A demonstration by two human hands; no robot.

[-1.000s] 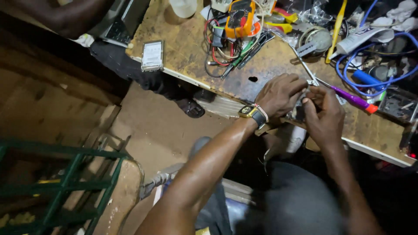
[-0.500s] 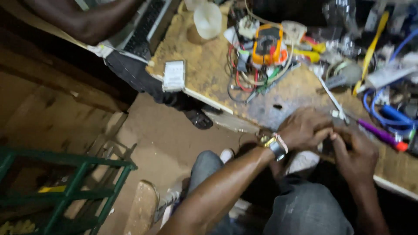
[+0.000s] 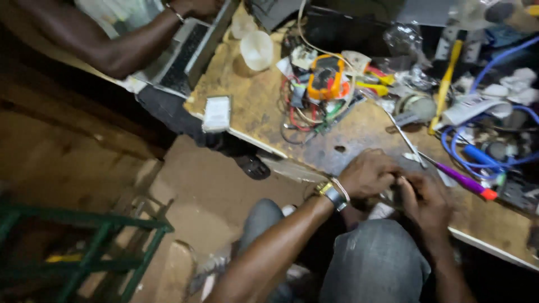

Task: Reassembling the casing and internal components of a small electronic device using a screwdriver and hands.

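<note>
Worn wood, bright plastic and a little metal

The workbench (image 3: 359, 140) is matt, stained, scuffed wood. Near its middle, the orange meter (image 3: 325, 78) looks like smooth plastic; right of it lie a glossy purple plastic screwdriver handle (image 3: 460, 179) and shiny blue plastic-coated cable (image 3: 477, 148). At the bench's near edge, the left hand (image 3: 368, 175) wears a polished metal watch (image 3: 331, 193); grey cloth trousers (image 3: 373, 264) look matt.

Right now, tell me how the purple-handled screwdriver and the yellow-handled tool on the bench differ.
The purple-handled screwdriver has a purple handle with an orange-red end cap; the yellow-handled tool is yellow all along. The purple-handled screwdriver lies at a shallow slant near the right hand; the yellow-handled tool lies steeper, nearly upright in the picture, farther back among the cables. Both are slim and rest on the wooden bench.
</note>
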